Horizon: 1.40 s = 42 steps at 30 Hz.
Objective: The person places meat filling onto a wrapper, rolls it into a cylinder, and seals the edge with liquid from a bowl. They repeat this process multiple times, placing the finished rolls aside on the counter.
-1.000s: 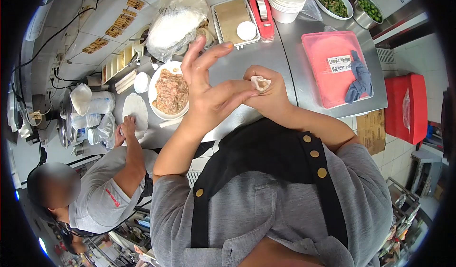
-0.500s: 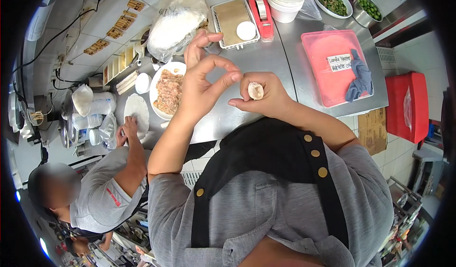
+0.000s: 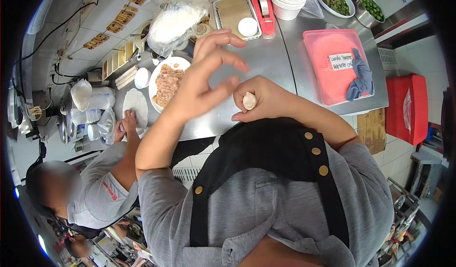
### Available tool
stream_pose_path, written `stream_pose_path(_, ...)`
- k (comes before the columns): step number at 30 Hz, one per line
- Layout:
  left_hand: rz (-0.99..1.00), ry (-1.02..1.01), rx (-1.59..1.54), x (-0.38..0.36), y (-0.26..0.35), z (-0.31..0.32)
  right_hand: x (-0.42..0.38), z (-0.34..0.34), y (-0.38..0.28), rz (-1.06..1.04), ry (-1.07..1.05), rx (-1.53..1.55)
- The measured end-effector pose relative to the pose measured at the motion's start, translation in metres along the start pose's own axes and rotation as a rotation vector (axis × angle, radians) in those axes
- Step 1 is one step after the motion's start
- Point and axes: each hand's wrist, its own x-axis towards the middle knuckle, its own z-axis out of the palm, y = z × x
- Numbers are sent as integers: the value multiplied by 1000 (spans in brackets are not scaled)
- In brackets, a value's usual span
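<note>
My left hand is raised over the steel counter, fingers curved and apart, with nothing visible between them. Just to its right, my right hand is curled around a small pale dumpling, whose gathered end shows within the fist. The left thumb tip is close to the right knuckles. Behind my left forearm, an oval white plate bears a mound of pinkish minced filling.
A co-worker's hands rest at a white wrapper sheet on the left. Further back stand a white basket and a red tape dispenser. A pink lidded box carries a blue cloth.
My left fingers and thumb have spread wider apart, and that hand has shifted slightly left. My right hand has moved a little left and turned, with the dumpling still in it.
</note>
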Motion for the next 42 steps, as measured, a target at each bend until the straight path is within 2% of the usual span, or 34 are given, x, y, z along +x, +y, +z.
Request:
stream_pose_path(2,0,-75,81,5,-2,0,2,-4,-7,57,-121,-50)
stream_pose_path(5,35,-181,173,11,1,-3,1,-4,-14,157,-105,17)
stream_pose_path(10,62,-240,176,13,13,-4,1,-7,-11,130,-125,6)
stream_pose_path(12,103,-258,434,12,27,-3,1,-4,-2,113,-127,4)
stream_pose_path(13,103,-259,433,10,32,-1,1,-2,4,74,-110,25)
stream_pose_path(15,211,-233,640,6,38,4,2,2,9,40,-99,46)
stream_pose_path(17,177,-199,606,3,30,6,4,4,9,-19,56,127)
stream_pose_path(19,152,-167,575,-2,14,9,3,-4,-2,47,80,123)
stream_pose_path(21,-16,201,-19,-11,-7,16,2,-7,-7,111,117,119)
stream_pose_path(22,51,230,125,-16,-8,22,1,-4,-7,73,207,141)
stream_pose_path(23,52,234,120,-21,-8,29,-1,-3,-7,37,292,162)
stream_pose_path(25,253,332,451,-31,-9,45,-1,-4,-6,-5,308,143)
stream_pose_path(26,309,391,493,-30,-14,51,0,-4,-5,-54,329,129)
stream_pose_path(30,339,367,622,-30,-19,52,-1,1,-3,3,387,24)
stream_pose_path(36,243,279,627,-31,-13,49,-1,1,1,47,388,-95)
stream_pose_path(38,91,201,368,-26,-9,44,0,1,7,-31,391,-164)
stream_pose_path(39,92,202,368,-29,-21,49,1,2,5,-32,391,-165)
stream_pose_path(41,-218,224,-1067,-42,-60,71,6,4,-1,-65,456,-14)
stream_pose_path(42,-343,251,-1259,-46,-65,81,7,3,-1,-69,456,-16)
